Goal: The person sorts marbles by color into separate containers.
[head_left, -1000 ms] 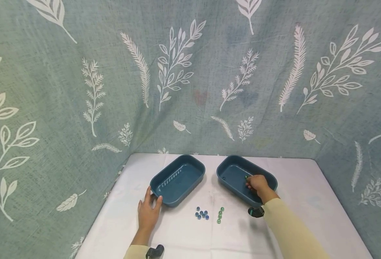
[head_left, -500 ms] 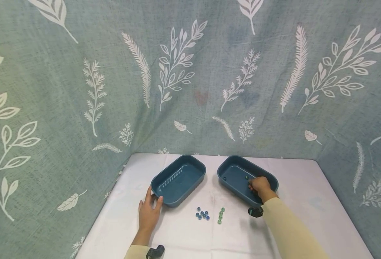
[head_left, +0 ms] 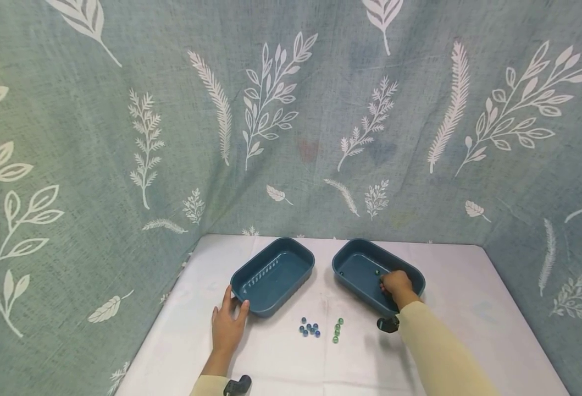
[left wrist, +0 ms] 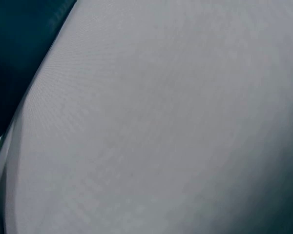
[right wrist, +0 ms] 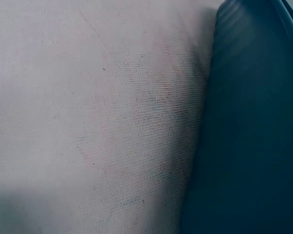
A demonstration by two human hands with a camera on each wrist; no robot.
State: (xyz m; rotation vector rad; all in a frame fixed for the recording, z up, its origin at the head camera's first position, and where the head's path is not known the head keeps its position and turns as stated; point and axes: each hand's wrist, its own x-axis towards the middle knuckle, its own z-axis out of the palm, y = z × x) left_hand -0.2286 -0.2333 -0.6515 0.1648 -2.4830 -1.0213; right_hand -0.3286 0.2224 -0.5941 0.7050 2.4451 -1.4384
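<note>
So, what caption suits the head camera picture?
Right hand inside right tray, left hand at left tray, marbles on white cloth.

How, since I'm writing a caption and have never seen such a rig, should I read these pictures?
There is no robot here: a person works with bare hands. The wide view comes from a camera worn on the head; the two close views come from small cameras on the wrists and show mainly white cloth and part of a tray.

The left hand touches the near end of the left blue tray. The right hand reaches into the right blue tray, where two small marbles show. Its fingers are curled, but I cannot tell whether they hold anything. Nearer the person, blue marbles and green marbles lie on the cloth.
</note>
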